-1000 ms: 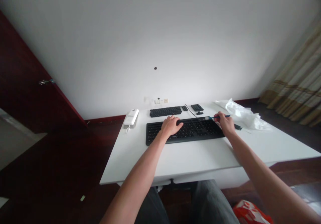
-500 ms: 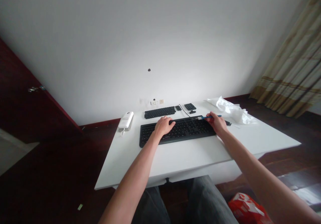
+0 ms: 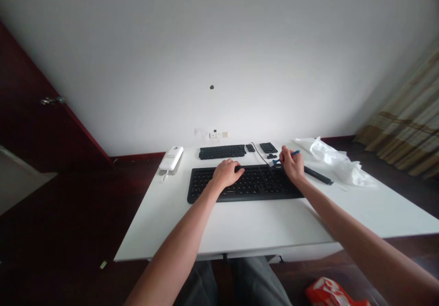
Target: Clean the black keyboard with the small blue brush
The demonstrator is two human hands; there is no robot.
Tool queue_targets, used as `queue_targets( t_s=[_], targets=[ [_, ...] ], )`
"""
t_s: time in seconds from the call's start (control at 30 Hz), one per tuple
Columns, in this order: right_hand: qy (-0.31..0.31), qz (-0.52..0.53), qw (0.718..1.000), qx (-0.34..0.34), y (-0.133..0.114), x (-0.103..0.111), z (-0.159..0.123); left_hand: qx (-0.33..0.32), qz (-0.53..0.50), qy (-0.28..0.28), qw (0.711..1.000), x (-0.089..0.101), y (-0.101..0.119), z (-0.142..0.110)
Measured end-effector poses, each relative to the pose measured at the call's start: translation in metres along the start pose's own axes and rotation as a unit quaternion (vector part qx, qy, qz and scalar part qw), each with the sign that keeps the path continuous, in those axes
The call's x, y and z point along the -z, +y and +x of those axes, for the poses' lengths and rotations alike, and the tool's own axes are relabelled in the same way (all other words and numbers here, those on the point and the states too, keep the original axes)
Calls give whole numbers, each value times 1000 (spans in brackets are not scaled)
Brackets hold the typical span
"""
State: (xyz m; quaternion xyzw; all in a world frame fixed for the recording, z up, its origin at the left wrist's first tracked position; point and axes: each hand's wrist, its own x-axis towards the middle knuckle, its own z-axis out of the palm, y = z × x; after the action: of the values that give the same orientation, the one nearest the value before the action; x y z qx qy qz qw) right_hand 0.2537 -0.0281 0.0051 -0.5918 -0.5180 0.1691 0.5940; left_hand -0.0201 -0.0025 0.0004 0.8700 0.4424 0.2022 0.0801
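- A slim blue-handled tool point(image 3: 287, 157) is pinched in the right hand point(image 3: 292, 164), above the top right of the keyboard, its long axis tilted and its tip pointing left and down toward the keys.
- The right hand's fingers curl closed around the tool; the left hand point(image 3: 226, 174) lies palm down on the left half of the black keyboard point(image 3: 245, 190), fingers curved, holding nothing visible.
- Just behind the keyboard sit a strip of black keys point(image 3: 222, 152), a small black key block point(image 3: 250, 147), a black numeric key block point(image 3: 268, 147) and a small black piece point(image 3: 271, 156).
- A thin black cable point(image 3: 260, 156) runs down toward the keyboard's top edge, near the tool's tip.
- To the right, a black rod point(image 3: 318, 175) lies beside the right wrist, against a crumpled white plastic bag point(image 3: 334, 162).
- A white handset point(image 3: 170, 158) lies left of the keyboard.
- The keyboard runs left to right, parallel to the front edge of the white desk point(image 3: 260, 228), with a wide band of desk before it.
- On the floor below the desk's right corner lies a red bag point(image 3: 329, 293).
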Motion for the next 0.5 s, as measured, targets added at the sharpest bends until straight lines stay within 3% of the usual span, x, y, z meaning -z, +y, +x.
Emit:
queue_targets(
  t_s=[0.2, 0.4, 0.5],
  targets=[
    [-106, 46, 993, -31, 15, -19, 26, 4, 7, -11, 1000, -1, 3, 2],
    [-284, 85, 951, -87, 27, -8, 35, 4, 35, -5, 999, -7, 6, 7],
    [-277, 89, 954, -77, 31, 0, 37, 9, 28, -12, 999, -8, 6, 8]
  ],
)
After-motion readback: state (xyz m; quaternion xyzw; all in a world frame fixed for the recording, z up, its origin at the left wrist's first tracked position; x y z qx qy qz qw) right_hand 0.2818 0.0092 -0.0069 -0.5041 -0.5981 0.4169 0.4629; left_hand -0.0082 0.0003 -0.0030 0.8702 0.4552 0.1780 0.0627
